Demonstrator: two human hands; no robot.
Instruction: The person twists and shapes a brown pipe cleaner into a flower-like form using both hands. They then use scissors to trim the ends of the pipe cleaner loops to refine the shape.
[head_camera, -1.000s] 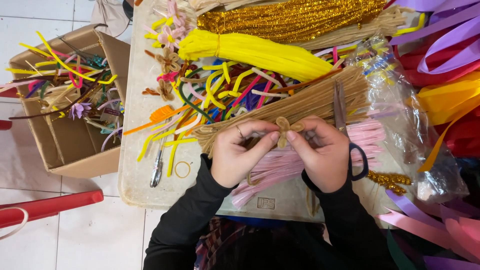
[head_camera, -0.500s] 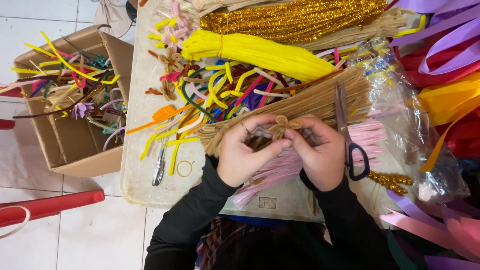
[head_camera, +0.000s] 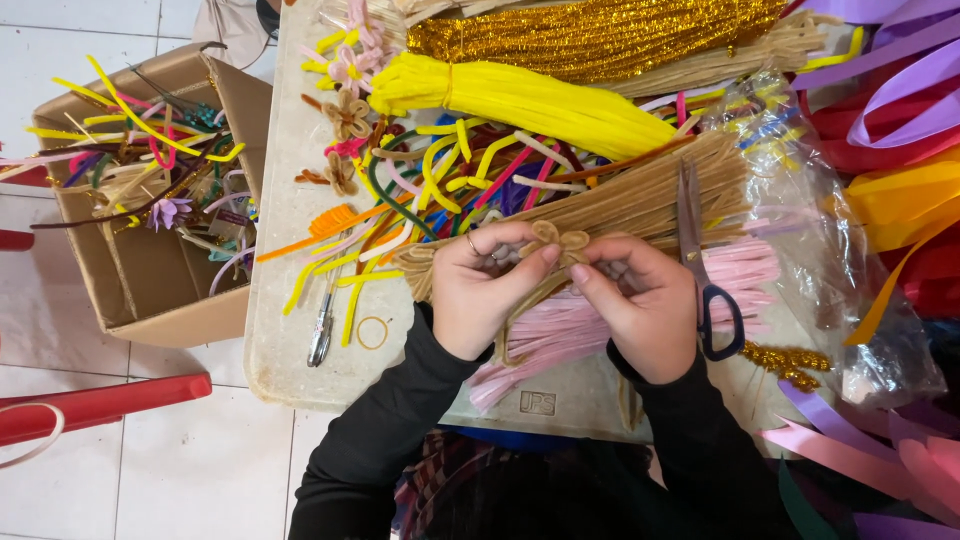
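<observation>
Flower (head_camera: 558, 240), tan, pinched by left hand (head_camera: 487, 290) and right hand (head_camera: 642, 308); loops could unwind if pinch slackens; scissors (head_camera: 702, 270) just right.

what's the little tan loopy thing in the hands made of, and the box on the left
Tan looped piece, pinched by left hand and right hand: probably fuzzy pipe cleaner, matte, like the tan bundle beneath. Box: plain brown cardboard, dull, with bent flaps.

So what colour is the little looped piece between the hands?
Light tan, like the looped pipe-cleaner piece shows in the head view.
</observation>
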